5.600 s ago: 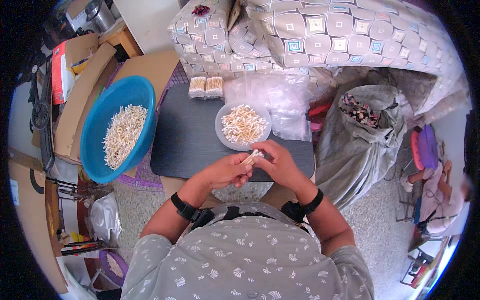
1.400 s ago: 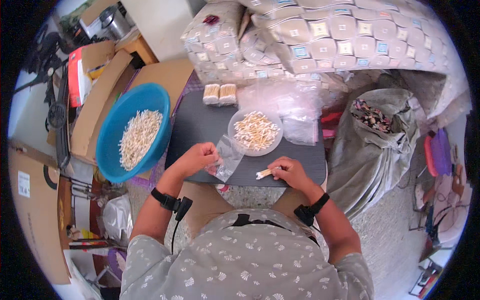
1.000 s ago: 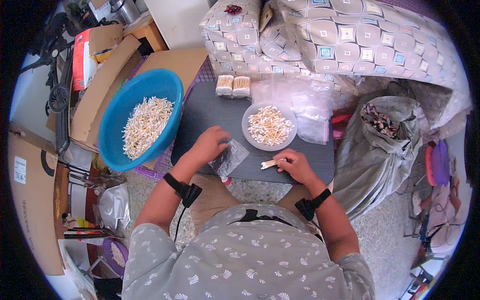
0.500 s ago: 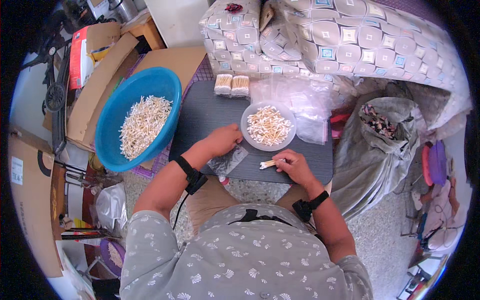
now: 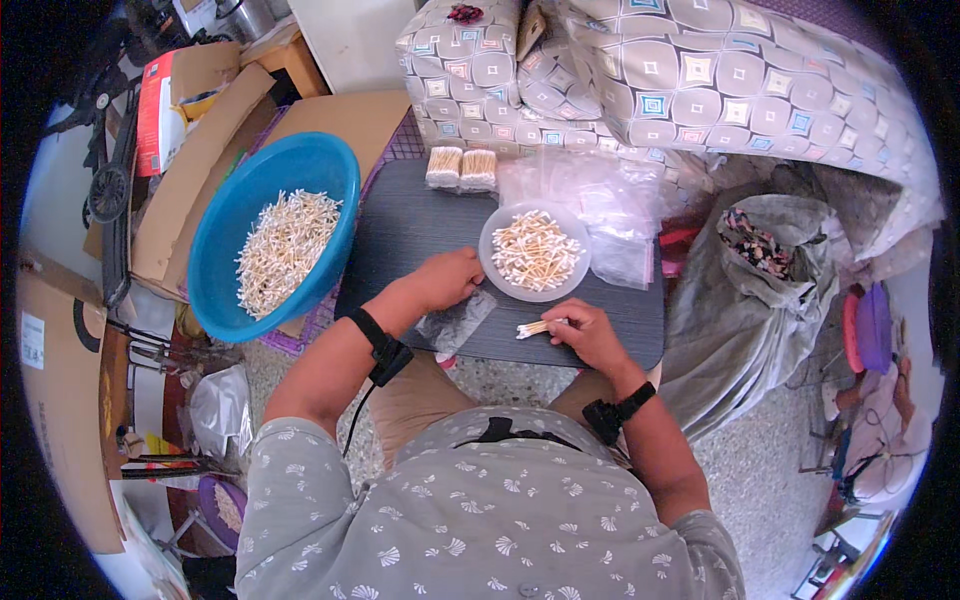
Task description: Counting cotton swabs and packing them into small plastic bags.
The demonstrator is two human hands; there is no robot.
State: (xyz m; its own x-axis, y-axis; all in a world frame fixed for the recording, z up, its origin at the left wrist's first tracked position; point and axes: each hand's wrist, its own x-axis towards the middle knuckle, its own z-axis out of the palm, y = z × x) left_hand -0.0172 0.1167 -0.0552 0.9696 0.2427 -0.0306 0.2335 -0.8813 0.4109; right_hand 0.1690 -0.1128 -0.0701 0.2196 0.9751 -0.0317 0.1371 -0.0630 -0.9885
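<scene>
A white round bowl (image 5: 583,268) full of cotton swabs (image 5: 535,250) stands on the small dark table (image 5: 415,215). My right hand (image 5: 588,335) is closed on a small bunch of cotton swabs (image 5: 532,328), just in front of the bowl, their white tips pointing left. My left hand (image 5: 450,279) rests by the bowl's left rim with its fingers curled together. What those fingers hold, if anything, is hidden. Under that hand lies a clear plastic bag (image 5: 458,325) at the table's front edge.
Left of the table, a large blue basin (image 5: 203,268) holds a heap of loose swabs. Two packed swab bundles (image 5: 462,168) stand at the table's back. Clear plastic bags (image 5: 590,195) lie behind the bowl. A grey sack (image 5: 740,330) is on the right, cardboard (image 5: 190,200) on the left.
The whole view has shifted very slightly. Both hands keep almost the same place and grip, and the swabs stay in my right hand.
</scene>
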